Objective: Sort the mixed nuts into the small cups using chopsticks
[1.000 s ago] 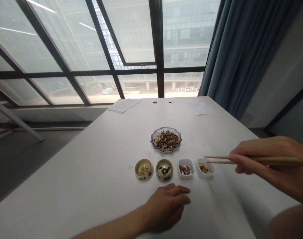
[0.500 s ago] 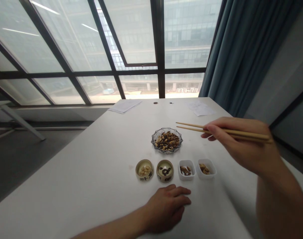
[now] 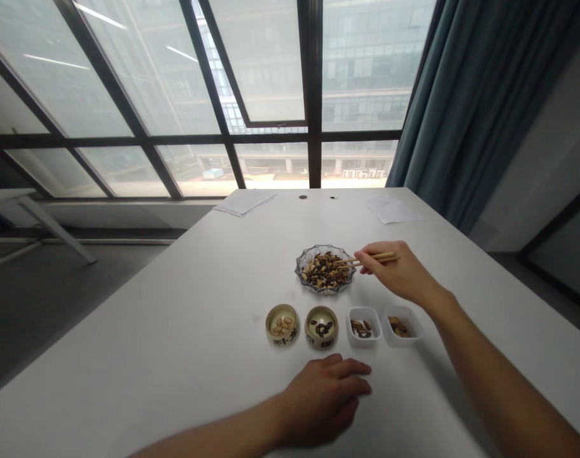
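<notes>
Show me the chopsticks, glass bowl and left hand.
Chopsticks (image 3: 384,256): head view, on their rear ends.
Glass bowl (image 3: 324,291): head view, on its front wall.
Left hand (image 3: 322,395): head view, on its back.

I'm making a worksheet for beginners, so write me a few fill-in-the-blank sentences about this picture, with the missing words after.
1. The ____ hand grips the chopsticks, their tips at the glass bowl.
2. The left hand lies palm ____ on the table.
3. The round bowls stand to the ____ of the white tubs.
4. There are ____ white tubs.

Missing words: right; down; left; two.
</notes>
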